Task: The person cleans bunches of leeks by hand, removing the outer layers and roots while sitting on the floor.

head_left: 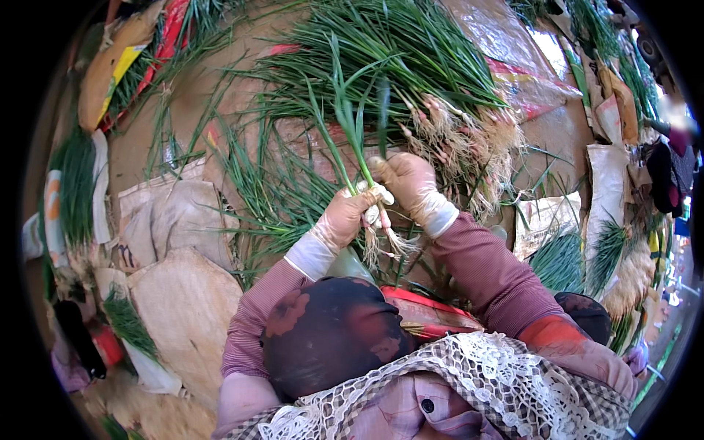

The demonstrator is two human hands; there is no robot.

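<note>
My left hand (342, 219), in a pale glove, is closed around a few spring onions (352, 143). Their green leaves point up and away, and the white bulbs (377, 215) and stringy roots hang below my fingers. Close beside it, my gloved right hand (408, 183) is closed, with thumb and fingers pinched together. From its fingertips rises a green leaf (383, 110), smeared by motion. A large heap of spring onions (396, 55) lies just beyond my hands, its pinkish bulbs and tangled roots (455, 136) toward the right.
Loose green leaves (257, 183) are strewn on the ground left of my hands. Flattened sacks (172, 216) lie at left, and clear plastic sheeting (506, 44) at far right. More bundles (77, 187) stand along the left; others (557, 264) lie at right. My dark-covered knee (330, 337) is in front.
</note>
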